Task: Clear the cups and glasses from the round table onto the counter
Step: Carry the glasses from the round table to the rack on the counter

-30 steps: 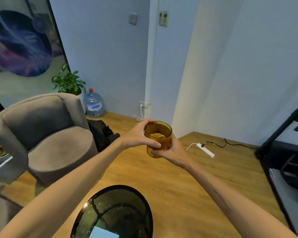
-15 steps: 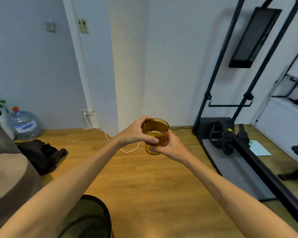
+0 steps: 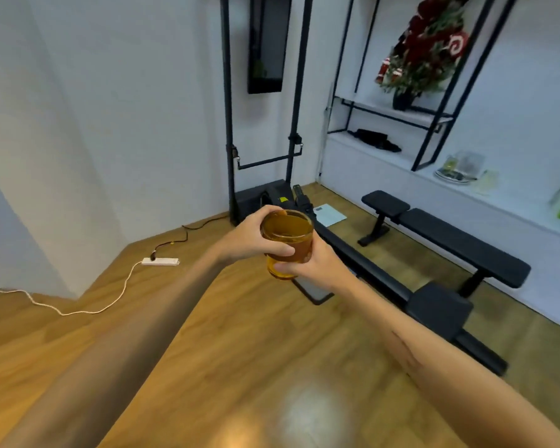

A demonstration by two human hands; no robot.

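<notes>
Amber glass point(image 3: 287, 242): upright, held in the air above wood floor point(image 3: 246, 350); left hand point(image 3: 253, 236) curled round upper wall; right hand point(image 3: 317, 265) gripping lower wall and base.

Both forearms bare, no sleeves visible. Left hand point(image 3: 251, 236) & right hand point(image 3: 317, 265): no rings, no watch. Right forearm has a long thin mark.
</notes>
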